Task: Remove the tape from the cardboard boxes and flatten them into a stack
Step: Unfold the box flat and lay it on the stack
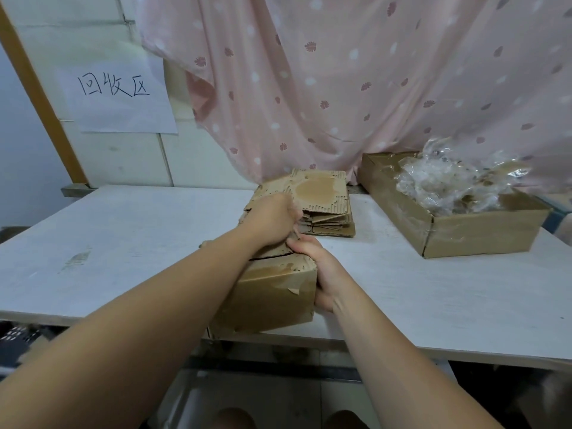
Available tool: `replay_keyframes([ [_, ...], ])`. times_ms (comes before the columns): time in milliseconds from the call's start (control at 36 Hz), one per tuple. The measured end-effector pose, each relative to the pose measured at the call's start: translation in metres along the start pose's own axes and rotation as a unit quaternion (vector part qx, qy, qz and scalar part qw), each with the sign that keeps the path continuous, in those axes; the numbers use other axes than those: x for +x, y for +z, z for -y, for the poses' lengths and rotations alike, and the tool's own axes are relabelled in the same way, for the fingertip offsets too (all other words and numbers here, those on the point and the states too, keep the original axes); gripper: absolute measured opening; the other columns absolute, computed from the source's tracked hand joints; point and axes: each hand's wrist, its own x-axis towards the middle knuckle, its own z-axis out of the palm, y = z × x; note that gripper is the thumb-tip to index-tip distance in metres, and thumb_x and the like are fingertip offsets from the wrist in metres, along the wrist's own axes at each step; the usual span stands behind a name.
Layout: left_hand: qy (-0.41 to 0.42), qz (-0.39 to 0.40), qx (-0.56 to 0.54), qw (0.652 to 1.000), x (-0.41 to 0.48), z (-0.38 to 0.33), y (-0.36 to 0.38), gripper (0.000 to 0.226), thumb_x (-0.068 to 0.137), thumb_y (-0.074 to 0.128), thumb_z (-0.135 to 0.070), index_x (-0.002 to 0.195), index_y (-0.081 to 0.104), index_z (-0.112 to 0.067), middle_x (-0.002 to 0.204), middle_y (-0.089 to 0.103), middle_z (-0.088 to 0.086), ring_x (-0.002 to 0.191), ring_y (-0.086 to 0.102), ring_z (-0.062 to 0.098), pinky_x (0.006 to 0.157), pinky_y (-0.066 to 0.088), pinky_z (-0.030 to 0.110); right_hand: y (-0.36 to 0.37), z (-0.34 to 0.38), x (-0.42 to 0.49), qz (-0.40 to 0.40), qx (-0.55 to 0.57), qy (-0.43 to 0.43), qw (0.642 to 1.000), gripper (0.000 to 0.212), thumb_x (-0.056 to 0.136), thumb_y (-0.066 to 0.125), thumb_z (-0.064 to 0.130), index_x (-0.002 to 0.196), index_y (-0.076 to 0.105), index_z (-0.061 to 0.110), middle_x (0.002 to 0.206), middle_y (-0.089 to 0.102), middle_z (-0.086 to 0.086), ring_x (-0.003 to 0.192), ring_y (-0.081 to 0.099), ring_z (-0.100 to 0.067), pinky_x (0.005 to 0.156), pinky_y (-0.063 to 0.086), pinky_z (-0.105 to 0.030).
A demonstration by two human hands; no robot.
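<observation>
A brown cardboard box (272,297) with torn, peeling paper stands at the front edge of the white table (139,243). My left hand (270,219) is closed on the far top edge of the box, fingers curled over a flap. My right hand (322,270) grips the box's right side, thumb on the top seam. Just behind it lies a stack of flattened cardboard (322,205) with bare corrugated patches. Whether any tape is between my fingers is hidden.
An open shallow cardboard box (473,233) at the right rear holds crumpled clear tape (448,184). A pink patterned curtain (356,88) hangs behind the table. A paper sign (117,91) with handwritten characters is stuck on the wall at left.
</observation>
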Motion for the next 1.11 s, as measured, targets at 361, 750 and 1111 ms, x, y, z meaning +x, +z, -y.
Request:
replay_keyframes([
  [361, -0.205, -0.072, -0.455, 0.863, -0.005, 0.038, -0.043, 0.02, 0.098, 0.037, -0.017, 0.117, 0.045, -0.014, 0.067, 0.042, 0.004, 0.055, 0.05, 0.016, 0.06, 0.056, 0.036, 0.0, 0.001, -0.003, 0.005, -0.035, -0.063, 0.997, 0.035, 0.088, 0.05, 0.005, 0.114, 0.06, 0.025, 0.094, 0.066, -0.011, 0.071, 0.065, -0.025, 0.064, 0.051, -0.036],
  [750, -0.019, -0.105, 0.109, 0.988, -0.075, 0.064, -0.071, 0.059, 0.066, 0.041, -0.08, 0.1, 0.057, -0.034, 0.104, 0.045, -0.005, 0.094, 0.05, 0.013, 0.076, 0.043, 0.03, 0.004, 0.001, -0.009, 0.005, -0.023, -0.067, 0.997, 0.025, 0.087, 0.048, 0.005, 0.105, 0.062, 0.015, 0.094, 0.068, -0.014, 0.075, 0.064, -0.026, 0.065, 0.052, -0.033],
  [1111, -0.111, -0.04, -0.02, 0.993, -0.108, 0.09, -0.076, 0.05, 0.074, 0.07, -0.053, 0.067, 0.045, -0.011, 0.088, 0.061, 0.005, 0.083, 0.057, 0.023, 0.066, 0.048, 0.034, 0.007, -0.002, -0.013, -0.017, -0.006, -0.083, 0.996, 0.026, 0.089, 0.049, 0.004, 0.081, 0.064, 0.024, 0.08, 0.072, -0.009, 0.074, 0.065, -0.027, 0.073, 0.05, -0.039],
])
